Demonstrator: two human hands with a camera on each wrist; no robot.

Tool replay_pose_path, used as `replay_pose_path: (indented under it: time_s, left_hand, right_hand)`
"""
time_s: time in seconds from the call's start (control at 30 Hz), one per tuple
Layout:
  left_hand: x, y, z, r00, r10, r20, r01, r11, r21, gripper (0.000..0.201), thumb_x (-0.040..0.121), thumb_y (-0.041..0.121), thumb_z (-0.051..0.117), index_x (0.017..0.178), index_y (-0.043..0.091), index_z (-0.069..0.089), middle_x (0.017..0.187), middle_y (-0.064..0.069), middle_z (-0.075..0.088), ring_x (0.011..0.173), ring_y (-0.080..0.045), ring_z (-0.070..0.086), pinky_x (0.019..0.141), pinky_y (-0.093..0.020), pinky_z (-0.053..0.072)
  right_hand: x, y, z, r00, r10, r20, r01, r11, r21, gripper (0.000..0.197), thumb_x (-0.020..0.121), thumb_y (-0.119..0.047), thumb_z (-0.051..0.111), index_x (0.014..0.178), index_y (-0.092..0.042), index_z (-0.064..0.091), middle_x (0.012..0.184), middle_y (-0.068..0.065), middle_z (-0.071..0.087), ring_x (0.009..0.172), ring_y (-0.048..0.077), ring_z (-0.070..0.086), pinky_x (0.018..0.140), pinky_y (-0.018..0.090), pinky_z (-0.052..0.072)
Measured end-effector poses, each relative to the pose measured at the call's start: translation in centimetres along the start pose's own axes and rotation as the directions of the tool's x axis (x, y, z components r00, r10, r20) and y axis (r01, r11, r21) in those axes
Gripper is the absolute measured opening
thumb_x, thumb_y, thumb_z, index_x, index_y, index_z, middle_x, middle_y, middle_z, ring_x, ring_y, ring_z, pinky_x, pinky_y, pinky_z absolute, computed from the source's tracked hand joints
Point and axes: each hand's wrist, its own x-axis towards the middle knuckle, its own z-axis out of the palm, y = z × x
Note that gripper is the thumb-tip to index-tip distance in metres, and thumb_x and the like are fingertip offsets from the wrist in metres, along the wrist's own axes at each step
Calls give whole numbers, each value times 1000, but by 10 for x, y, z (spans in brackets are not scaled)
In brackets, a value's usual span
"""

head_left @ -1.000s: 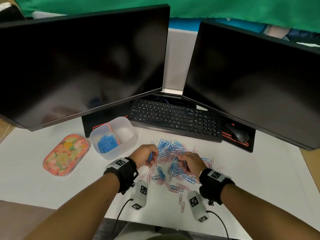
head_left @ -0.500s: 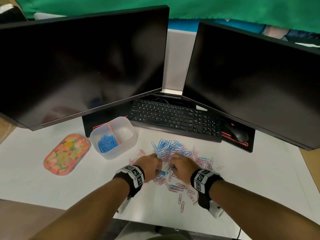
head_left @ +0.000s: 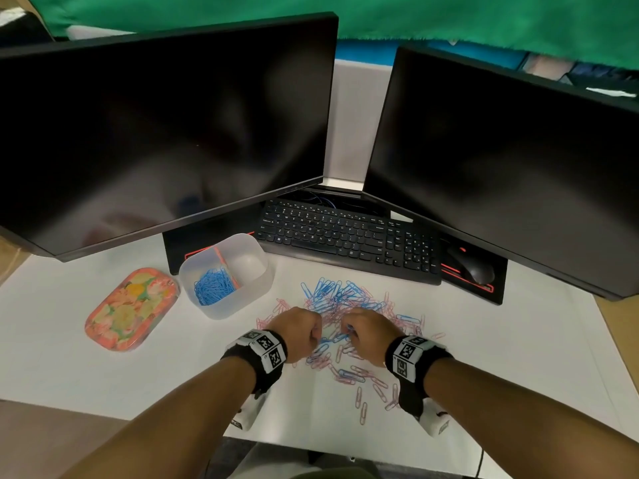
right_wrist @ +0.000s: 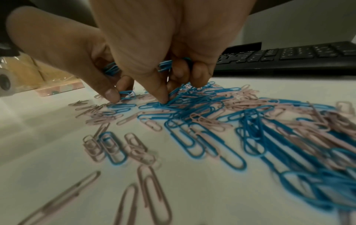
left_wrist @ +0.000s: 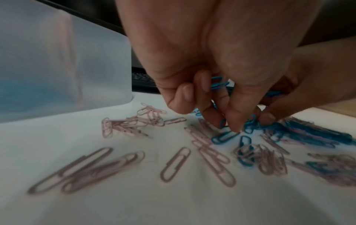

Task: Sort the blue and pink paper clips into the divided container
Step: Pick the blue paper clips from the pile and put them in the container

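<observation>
A mixed pile of blue and pink paper clips point(head_left: 345, 299) lies on the white desk mat. Both hands are lowered onto its near side, knuckles up. My left hand point(head_left: 309, 335) keeps a bunch of blue clips point(left_wrist: 219, 83) curled in its palm while its fingertips point(left_wrist: 234, 127) pinch at a blue clip on the mat. My right hand point(head_left: 349, 335) also holds blue clips point(right_wrist: 165, 65) in its palm, and its fingertips point(right_wrist: 162, 99) dig into the pile. The divided translucent container point(head_left: 262, 285) stands to the left, with blue clips point(head_left: 212, 286) in its left compartment.
A floral tin lid point(head_left: 131, 307) lies left of the container. A black keyboard point(head_left: 345, 233) and mouse point(head_left: 473, 267) sit behind the pile, under two dark monitors point(head_left: 166, 126). Loose pink clips point(head_left: 361, 406) are scattered toward the mat's front edge.
Both hands have turned knuckles up, drawn closer together and dropped their fingertips into the near side of the pile. The wrist cameras have swung under the forearms.
</observation>
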Motion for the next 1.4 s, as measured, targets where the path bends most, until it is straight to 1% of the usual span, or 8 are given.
replay_pose_path:
  time_s: [0.23, 0.43, 0.57, 0.73, 0.93, 1.1, 1.23, 1.4]
  left_hand:
    - [-3, -3, -11, 994, -41, -100, 23, 984, -178, 30, 88, 13, 52, 113, 26, 63, 87, 3, 66, 77, -13, 59, 75, -19, 47]
    - [-7, -6, -15, 989, -131, -74, 89, 905, -416, 13, 92, 17, 55, 93, 19, 67, 95, -3, 69, 84, -14, 60, 80, -23, 46]
    - [-9, 0, -21, 969, -244, 24, 190, 687, -701, 19, 92, 10, 49, 74, 12, 54, 67, 0, 47, 48, -9, 35, 48, -24, 26]
    - [-14, 7, -29, 953, -272, 134, 237, 391, -889, 25, 92, 8, 41, 67, 12, 46, 64, -5, 44, 45, -13, 30, 47, -22, 18]
    - [-25, 6, -37, 953, -283, 106, 191, 293, -937, 28, 95, 33, 53, 75, 14, 48, 64, -1, 46, 47, -13, 35, 45, -22, 25]
    - [-40, 0, -63, 926, -377, -29, 96, 310, -946, 29, 97, 32, 50, 75, 14, 48, 62, -2, 45, 46, -12, 35, 46, -23, 27]
    - [-48, -24, -92, 803, -564, -192, 99, 444, -891, 26, 96, 33, 52, 80, 13, 54, 63, -2, 49, 56, -16, 42, 50, -26, 36]
    - [-54, -48, -126, 665, -720, -199, 61, 317, -946, 12, 96, 24, 54, 87, 16, 55, 74, -7, 56, 70, -20, 54, 73, -36, 54]
  right_hand:
    - [-2, 7, -6, 985, 160, -71, -133, 947, 293, 25, 91, -3, 48, 104, -10, 67, 112, 6, 64, 100, 17, 58, 89, 26, 47]
    - [1, 13, -24, 959, 281, 31, -251, 796, 551, 25, 93, -5, 50, 108, -13, 68, 117, -4, 62, 110, 12, 56, 97, 25, 42]
    - [-2, 12, -29, 920, 350, 178, -346, 507, 789, 25, 95, -5, 47, 102, -13, 70, 68, 0, 49, 56, 10, 36, 51, 20, 30]
    - [-3, 8, -22, 903, 307, 302, -358, 147, 922, 22, 93, -1, 51, 103, -6, 69, 113, 24, 61, 67, 18, 56, 59, 27, 47]
    - [0, -10, -18, 911, 234, 340, -324, -106, 940, 20, 94, 1, 47, 106, 5, 63, 92, 16, 58, 64, 21, 61, 60, 31, 52]
    - [3, -30, -17, 920, 165, 356, -344, -98, 934, 15, 91, -5, 55, 101, 2, 63, 81, 11, 60, 61, 16, 56, 52, 26, 48]
    - [8, -45, -17, 890, 177, 419, -437, 77, 896, 9, 90, -10, 59, 92, -3, 64, 76, 9, 61, 55, 15, 50, 44, 24, 37]
    - [21, -68, -19, 863, 289, 415, -480, 213, 851, 10, 91, -14, 58, 87, -5, 60, 71, 9, 57, 50, 16, 46, 43, 23, 34]
